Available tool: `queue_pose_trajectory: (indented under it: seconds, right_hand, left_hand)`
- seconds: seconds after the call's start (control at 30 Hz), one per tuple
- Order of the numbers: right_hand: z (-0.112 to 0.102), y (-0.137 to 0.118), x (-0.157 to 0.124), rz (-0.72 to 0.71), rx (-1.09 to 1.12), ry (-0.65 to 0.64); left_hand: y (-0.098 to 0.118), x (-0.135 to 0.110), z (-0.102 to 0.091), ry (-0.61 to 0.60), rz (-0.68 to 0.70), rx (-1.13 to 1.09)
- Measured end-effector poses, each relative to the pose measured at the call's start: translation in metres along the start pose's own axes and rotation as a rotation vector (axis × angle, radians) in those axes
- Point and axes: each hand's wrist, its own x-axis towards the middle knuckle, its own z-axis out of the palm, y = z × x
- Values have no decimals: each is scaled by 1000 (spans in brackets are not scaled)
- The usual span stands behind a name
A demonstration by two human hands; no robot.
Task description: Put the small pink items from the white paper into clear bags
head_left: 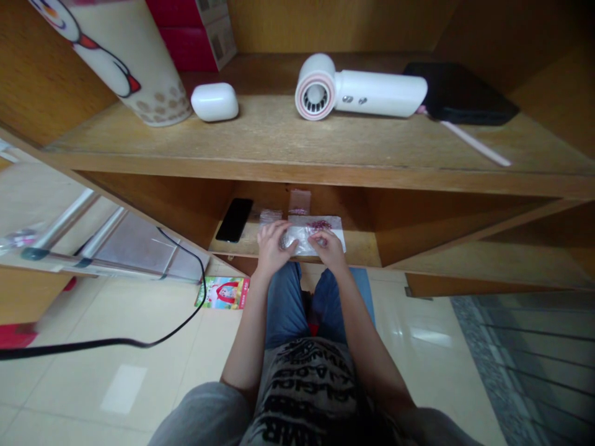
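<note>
On the lower shelf, a sheet of white paper (338, 230) carries a small pile of pinkish-red bits (320, 225). A crinkled clear plastic bag (297, 238) lies over the paper between my hands. My left hand (272, 246) has its thumb and bent fingers around the bag's left side. At the bag's right side, just below the pile, my right hand (331, 250) pinches thumb and fingers together; what is in the pinch is too small to make out. Behind my left hand sits a stack of small clear bags (270, 216). Farther back is another small clear bag (300, 201) with pinkish contents.
A black phone (234, 220) lies left on the lower shelf. Above, the upper shelf edge (297, 170) overhangs, bearing a drink cup (139, 68), a white case (214, 102), a handheld fan (362, 91) and a black object (460, 93). A black cable (153, 342) crosses at left.
</note>
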Motion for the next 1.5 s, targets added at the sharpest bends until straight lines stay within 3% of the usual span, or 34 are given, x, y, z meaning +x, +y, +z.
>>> queue_pose_trajectory:
  seconds: [0.13,0.27,0.73,0.93,1.07,1.5]
  right_hand:
    - [0,2,-4,127,87,-17]
    - [0,3,-4,156,112,-24]
    - [-11,11,2,147,44,-62]
    - [-36,18,6,291,-280,115]
    - [-45,15,5,373,-461,75]
    - [-35,10,14,407,-629,28]
  left_hand:
    - [13,-1,10,-165,213,38]
    - [13,0,26,-220,264,-36]
    - [-1,-2,54,-206,193,-143]
    - [-5,-6,61,-172,140,-186]
    - [-6,-7,63,-155,98,-191]
    - [-9,-6,67,-138,14,-257]
